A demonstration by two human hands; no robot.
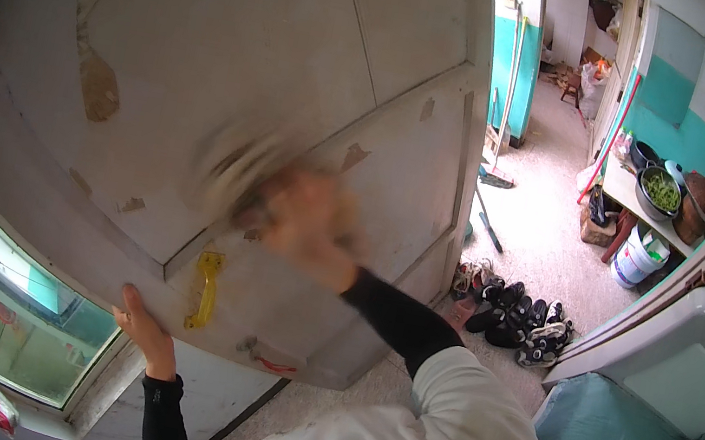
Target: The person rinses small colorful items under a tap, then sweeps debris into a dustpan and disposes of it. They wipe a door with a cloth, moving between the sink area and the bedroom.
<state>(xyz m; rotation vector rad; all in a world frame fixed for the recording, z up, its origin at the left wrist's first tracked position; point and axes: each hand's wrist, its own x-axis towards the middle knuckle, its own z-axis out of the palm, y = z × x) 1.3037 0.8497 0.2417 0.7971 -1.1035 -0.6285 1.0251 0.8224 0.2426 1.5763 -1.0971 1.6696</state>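
A white panelled door [387, 184] with scuffs and peeled brown patches fills the left and middle of the view. My left hand [146, 328] grips its free edge, the thumb lying along the rim and the fingers partly hidden. Blurred by motion, my right hand [300, 218] is against the door's face, holding a pale, streaked cloth-like thing [238, 164] whose exact kind cannot be made out. Between the hands, a yellow pull handle [205, 291] is fixed near the edge. Beside it sits a small latch with a red strip [274, 365].
Several shoes [519, 320] crowd the floor by the doorway. Beyond stand a broom [495, 178] and a table [620, 186] bearing a pot of greens [659, 191], with a white bucket [639, 260] beneath. A window [18, 309] lies left; a teal-covered item [613, 428] sits right.
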